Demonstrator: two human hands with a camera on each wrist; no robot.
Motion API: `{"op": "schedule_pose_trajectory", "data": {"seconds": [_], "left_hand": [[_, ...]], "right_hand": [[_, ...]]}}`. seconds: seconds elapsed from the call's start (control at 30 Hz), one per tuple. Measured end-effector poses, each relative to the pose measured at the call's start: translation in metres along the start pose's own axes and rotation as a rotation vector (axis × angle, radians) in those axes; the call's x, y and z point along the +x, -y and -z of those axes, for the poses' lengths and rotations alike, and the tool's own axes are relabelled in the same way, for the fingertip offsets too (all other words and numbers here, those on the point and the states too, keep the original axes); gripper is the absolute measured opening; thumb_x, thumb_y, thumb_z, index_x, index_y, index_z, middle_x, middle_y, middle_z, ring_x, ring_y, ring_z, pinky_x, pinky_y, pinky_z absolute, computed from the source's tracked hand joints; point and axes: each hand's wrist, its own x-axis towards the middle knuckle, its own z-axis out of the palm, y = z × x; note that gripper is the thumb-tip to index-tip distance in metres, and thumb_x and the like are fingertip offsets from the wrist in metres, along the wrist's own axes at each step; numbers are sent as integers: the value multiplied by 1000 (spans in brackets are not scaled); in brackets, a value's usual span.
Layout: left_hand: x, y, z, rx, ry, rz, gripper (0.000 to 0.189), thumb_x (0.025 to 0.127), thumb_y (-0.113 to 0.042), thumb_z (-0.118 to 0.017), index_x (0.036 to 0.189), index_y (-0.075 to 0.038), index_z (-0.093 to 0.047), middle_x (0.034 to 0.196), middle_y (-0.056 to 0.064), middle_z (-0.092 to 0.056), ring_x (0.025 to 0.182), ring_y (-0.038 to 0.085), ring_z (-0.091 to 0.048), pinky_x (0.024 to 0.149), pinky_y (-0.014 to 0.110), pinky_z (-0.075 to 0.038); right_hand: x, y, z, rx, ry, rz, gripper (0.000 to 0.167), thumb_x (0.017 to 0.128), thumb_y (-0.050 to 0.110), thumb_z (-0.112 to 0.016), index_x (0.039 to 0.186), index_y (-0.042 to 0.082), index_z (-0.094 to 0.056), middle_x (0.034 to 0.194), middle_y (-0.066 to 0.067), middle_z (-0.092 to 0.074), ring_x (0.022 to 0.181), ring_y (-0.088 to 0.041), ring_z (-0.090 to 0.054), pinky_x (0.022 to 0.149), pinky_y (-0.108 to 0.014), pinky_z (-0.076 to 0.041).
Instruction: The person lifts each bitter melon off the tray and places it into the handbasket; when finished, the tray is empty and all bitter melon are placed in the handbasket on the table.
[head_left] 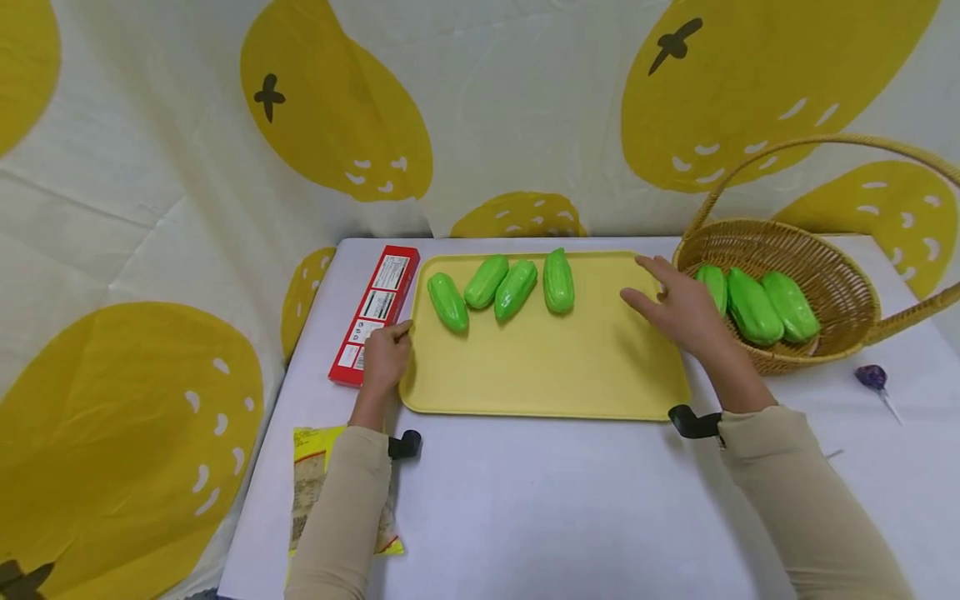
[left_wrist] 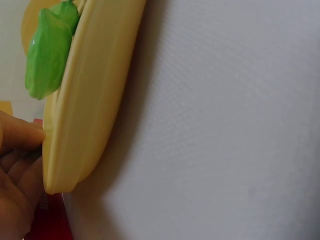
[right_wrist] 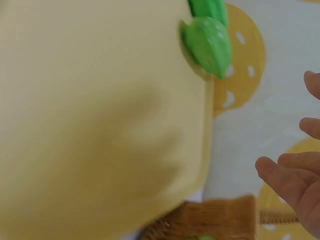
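Note:
A yellow tray (head_left: 540, 367) lies on the table with several glossy green ribbed toy gourds (head_left: 516, 290) along its back half. At the tray's left edge, my left hand (head_left: 384, 358) grips the rim; the left wrist view shows a fingertip (left_wrist: 35, 136) against it and the other fingers folded beside it. My right hand (head_left: 678, 308) hovers over the tray's back right corner, fingers spread and holding nothing. Just right of that hand stands a wicker basket (head_left: 843, 283) with three similar gourds (head_left: 753, 308) inside. The right wrist view shows the hand's shadow on the tray.
A red box (head_left: 375, 312) lies left of the tray. A yellow packet (head_left: 303, 479) is partly hidden under my left forearm. On the right lies a purple-wrapped lollipop (head_left: 872, 377). The basket's tall handle (head_left: 832, 140) arches up near the patterned cloth behind the table.

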Motion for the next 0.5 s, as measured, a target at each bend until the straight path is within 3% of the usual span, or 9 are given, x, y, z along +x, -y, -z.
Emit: {"op": "schedule_pose_trajectory", "data": {"seconds": [0.17,0.4,0.5], "left_hand": [[0,2,0,5,14,12,37,99,-5,-53,134,-6,-66,137,18,-66,118,31,-63,92,43,-53],[0,2,0,0,12,13,37,99,-5,-52,134,-5,-66,137,18,-66,117,31,-63,91,42,-53],[2,1,0,0,3,2,37,99,-5,-53,133,-5,-67,135,18,-67,117,32,-64,93,44,-54]], "right_hand": [[13,0,-27,6,71,40,72,103,41,-58,159,4,-32,165,-29,-25,148,-50,-30,108,-62,-45],[32,4,-58,5,108,58,70,103,37,-60,158,3,-33,162,-34,-26,133,-55,-49,108,-64,-43],[37,8,-66,15,120,39,70,102,35,-61,158,3,-33,163,-33,-26,132,-55,-50,111,-63,-41]]}}
